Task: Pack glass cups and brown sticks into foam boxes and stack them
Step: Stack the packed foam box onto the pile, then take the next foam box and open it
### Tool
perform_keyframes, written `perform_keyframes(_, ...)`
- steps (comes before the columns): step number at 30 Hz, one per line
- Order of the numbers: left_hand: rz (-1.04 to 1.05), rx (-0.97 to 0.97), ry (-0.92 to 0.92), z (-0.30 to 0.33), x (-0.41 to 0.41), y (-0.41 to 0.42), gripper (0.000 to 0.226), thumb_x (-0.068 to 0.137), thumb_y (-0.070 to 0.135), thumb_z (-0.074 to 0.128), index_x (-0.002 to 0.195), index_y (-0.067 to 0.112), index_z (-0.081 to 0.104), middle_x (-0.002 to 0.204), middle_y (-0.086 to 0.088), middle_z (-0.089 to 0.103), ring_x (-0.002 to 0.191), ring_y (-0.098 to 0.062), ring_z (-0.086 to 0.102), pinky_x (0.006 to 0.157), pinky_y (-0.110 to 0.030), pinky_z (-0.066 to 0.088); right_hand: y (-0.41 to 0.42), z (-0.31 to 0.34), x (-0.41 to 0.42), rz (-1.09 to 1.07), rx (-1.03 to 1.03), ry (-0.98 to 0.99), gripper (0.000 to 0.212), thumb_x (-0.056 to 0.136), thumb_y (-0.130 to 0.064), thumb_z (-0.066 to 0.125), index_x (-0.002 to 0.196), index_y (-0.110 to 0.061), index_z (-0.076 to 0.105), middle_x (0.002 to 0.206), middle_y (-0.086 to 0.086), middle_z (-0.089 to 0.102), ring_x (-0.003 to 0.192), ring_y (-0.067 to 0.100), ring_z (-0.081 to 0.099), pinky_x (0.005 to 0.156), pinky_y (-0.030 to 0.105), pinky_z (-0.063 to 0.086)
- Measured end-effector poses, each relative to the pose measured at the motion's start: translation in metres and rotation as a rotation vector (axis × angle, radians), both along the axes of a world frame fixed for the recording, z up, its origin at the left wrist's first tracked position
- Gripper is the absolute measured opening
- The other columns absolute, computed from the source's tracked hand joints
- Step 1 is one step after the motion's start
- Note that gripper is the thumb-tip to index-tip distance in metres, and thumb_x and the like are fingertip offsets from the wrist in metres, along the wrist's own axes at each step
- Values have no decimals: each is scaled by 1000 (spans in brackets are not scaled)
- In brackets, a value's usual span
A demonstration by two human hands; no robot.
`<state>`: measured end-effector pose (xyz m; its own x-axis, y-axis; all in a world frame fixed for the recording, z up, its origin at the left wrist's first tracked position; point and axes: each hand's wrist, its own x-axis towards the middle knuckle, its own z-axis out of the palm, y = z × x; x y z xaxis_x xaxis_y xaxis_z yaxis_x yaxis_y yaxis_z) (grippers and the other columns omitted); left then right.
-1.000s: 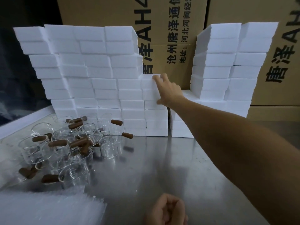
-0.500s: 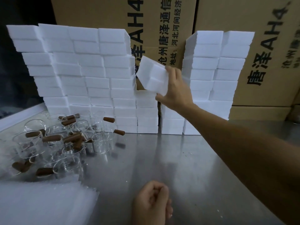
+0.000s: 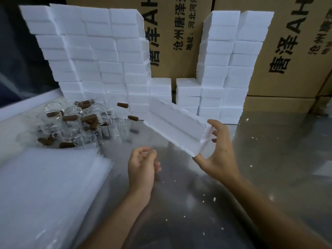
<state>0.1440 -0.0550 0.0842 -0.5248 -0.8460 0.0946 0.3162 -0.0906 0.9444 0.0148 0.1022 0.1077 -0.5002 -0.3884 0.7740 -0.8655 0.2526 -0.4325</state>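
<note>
Your right hand (image 3: 218, 155) grips one foam box (image 3: 177, 125) by its near end, held tilted above the bench (image 3: 269, 159). Your left hand (image 3: 142, 166) hangs loosely curled, grasping nothing, just below the box. Glass cups (image 3: 71, 123) with brown sticks (image 3: 70, 118) cluster far left, too many to count; stacked foam boxes (image 3: 100, 56) stand behind.

Tall brown cardboard cartons (image 3: 179, 42) printed with black characters stand at twelve o'clock. The shiny metal bench (image 3: 269, 159) carries scattered white crumbs (image 3: 213, 199) toward five o'clock. At eight o'clock lies a blurred pile of what may be clear plastic sheets (image 3: 50, 194).
</note>
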Motion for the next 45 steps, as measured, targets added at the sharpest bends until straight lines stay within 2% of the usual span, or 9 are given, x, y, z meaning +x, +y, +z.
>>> perform_keyframes(4, 5, -90, -52, -1, 6, -20, 16, 85, 18, 63, 98, 27, 56, 92, -7, 62, 65, -12, 61, 54, -31, 51, 15, -18, 10, 27, 14, -140, 88, 68, -14, 85, 142, -8, 39, 136, 5, 49, 123, 23, 51, 101, 48, 44)
perform_keyframes(10, -28, -52, -44, 10, 16, -39, 20, 81, 34, 62, 99, 29, 56, 91, -8, 60, 64, -13, 62, 51, -32, 52, 22, -18, 15, 90, 33, -280, 85, 68, -23, 80, 141, -19, 35, 134, -3, 51, 123, 17, 51, 99, 44, 46)
perform_keyframes(16, -83, -120, -28, 15, 18, -28, 50, 84, 54, 46, 121, 23, 62, 115, -7, 68, 100, -21, 62, 79, -37, 48, 20, -22, 19, 141, 112, -264, 95, 65, -24, 81, 142, -35, 26, 139, -4, 50, 128, 20, 51, 101, 49, 47)
perform_keyframes(20, -146, -120, 14, 19, 21, -22, 65, 86, 61, 42, 126, 14, 62, 120, -14, 68, 114, -34, 62, 92, -54, 48, 19, -22, 19, 102, 80, -171, 84, 64, -23, 76, 139, -29, 38, 139, 4, 34, 127, -13, 31, 93, 41, 53)
perform_keyframes(24, -129, -159, 51, 22, 22, -15, 45, 87, 52, 47, 110, 18, 66, 110, -21, 67, 102, -39, 63, 83, -56, 47, 17, -25, 18, 106, 107, -273, 80, 69, -17, 74, 142, -27, 43, 121, 1, 51, 101, 3, 52, 77, 35, 53)
perform_keyframes(29, -96, -208, 46, 19, 20, -17, 19, 91, 38, 52, 95, 27, 66, 89, 5, 69, 87, -15, 64, 70, -37, 50, 8, -26, 20, 257, 83, -395, 75, 74, -4, 71, 142, -22, 43, 121, 8, 52, 92, 16, 62, 72, 28, 52)
perform_keyframes(32, -97, -211, 39, 15, 20, -21, 14, 95, 28, 53, 100, 23, 65, 99, 0, 71, 100, -23, 66, 91, -47, 51, 9, -29, 25, 282, 121, -509, 95, 76, -10, 72, 155, -27, 23, 127, -13, 38, 99, 1, 56, 71, 12, 49)
perform_keyframes(37, -95, -223, 44, 15, 21, -22, 24, 82, 31, 52, 97, 17, 63, 95, -2, 69, 91, -18, 64, 79, -34, 47, 16, -23, 27, 331, 174, -622, 122, 61, -50, 82, 156, -41, 6, 126, -35, 25, 104, -24, 43, 77, -3, 40)
perform_keyframes(45, -134, -239, -15, 12, 21, -25, 7, 76, 25, 58, 80, 24, 64, 77, 7, 66, 79, -16, 59, 66, -27, 43, 20, -14, 24, 341, 65, -802, 102, 65, -61, 74, 152, -45, 24, 135, -9, 47, 105, 12, 62, 90, 24, 50)
